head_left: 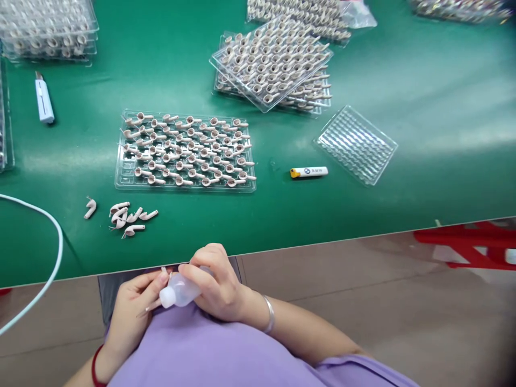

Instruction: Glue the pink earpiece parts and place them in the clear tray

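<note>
Below the table's front edge, my right hand (217,285) is wrapped round a small translucent bottle (183,291) with a white cap, tilted toward the left. My left hand (135,303) pinches a small beige earphone part (164,272) close to the bottle; the fingers partly hide it. Several loose beige parts (121,215) lie on the green table (193,215) above my hands, and one more (90,207) lies left of them. Behind them a clear tray (129,180) carries rows of similar parts, with some bare slots at its left side.
Stacked filled trays (274,64) stand at the back middle, others (48,32) at the back left. A lighter (308,172) and a clear tray without parts (357,145) lie to the right. A cutter (44,99) and a white cable (60,242) are at the left.
</note>
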Tool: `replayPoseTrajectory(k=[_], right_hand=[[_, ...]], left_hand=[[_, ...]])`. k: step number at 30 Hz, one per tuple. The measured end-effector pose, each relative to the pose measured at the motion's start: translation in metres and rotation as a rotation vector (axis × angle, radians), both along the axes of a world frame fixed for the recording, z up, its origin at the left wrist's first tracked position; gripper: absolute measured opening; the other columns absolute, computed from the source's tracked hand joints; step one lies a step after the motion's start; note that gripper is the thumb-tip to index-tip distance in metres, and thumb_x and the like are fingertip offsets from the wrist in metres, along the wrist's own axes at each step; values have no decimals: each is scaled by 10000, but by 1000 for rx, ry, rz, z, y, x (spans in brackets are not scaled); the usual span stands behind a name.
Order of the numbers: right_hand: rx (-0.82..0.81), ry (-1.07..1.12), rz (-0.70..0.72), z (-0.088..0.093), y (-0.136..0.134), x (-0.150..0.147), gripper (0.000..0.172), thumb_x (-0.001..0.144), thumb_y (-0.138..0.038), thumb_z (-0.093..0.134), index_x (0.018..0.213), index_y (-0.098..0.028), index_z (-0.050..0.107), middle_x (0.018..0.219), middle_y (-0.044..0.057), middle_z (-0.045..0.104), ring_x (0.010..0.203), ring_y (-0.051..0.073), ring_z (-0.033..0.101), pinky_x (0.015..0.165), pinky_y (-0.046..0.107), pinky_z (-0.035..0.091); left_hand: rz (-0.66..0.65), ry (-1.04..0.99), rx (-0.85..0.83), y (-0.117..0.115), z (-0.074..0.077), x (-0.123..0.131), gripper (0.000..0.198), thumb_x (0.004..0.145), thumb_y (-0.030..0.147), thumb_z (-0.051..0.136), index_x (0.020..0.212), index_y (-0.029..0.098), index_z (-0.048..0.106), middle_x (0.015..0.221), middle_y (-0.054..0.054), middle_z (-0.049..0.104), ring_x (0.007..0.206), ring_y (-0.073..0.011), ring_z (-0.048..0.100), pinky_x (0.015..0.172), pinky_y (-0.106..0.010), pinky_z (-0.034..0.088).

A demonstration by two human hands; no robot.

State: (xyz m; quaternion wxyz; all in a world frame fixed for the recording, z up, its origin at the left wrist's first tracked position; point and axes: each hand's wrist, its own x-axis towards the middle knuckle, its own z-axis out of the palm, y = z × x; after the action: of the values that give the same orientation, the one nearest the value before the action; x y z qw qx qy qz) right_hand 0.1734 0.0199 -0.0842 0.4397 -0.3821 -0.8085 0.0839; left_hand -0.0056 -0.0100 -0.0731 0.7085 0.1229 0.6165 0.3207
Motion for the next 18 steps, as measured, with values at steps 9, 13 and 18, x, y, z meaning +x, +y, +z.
replayPoseTrajectory(k=[9, 13, 18], right_hand=[[-2, 27, -5, 4, 0, -1, 186, 865, -90, 523, 1021, -184, 558, 844, 38, 514, 711, 148, 497, 640, 311, 448], [-10, 41, -5, 2, 0, -2, 213, 858, -88, 534, 1034, -203, 564, 836, 30, 515, 706, 147, 499, 639, 306, 449], [-113, 80, 40, 7, 3, 6, 244, 847, -101, 579, 1068, -202, 555, 864, 36, 525, 736, 149, 525, 646, 289, 502]], left_hand=[[32, 16, 19, 3, 11, 8, 404, 572, 471, 865, 832, 167, 806, 794, -103, 767, 759, -223, 685, 648, -257, 556], [39, -4, 8, 4, 12, 8, 379, 582, 457, 866, 831, 178, 806, 799, -96, 768, 765, -221, 689, 667, -266, 559], [16, 33, 59, 3, 10, 5, 337, 624, 437, 847, 822, 168, 805, 786, -89, 770, 688, -179, 674, 606, -224, 531]])
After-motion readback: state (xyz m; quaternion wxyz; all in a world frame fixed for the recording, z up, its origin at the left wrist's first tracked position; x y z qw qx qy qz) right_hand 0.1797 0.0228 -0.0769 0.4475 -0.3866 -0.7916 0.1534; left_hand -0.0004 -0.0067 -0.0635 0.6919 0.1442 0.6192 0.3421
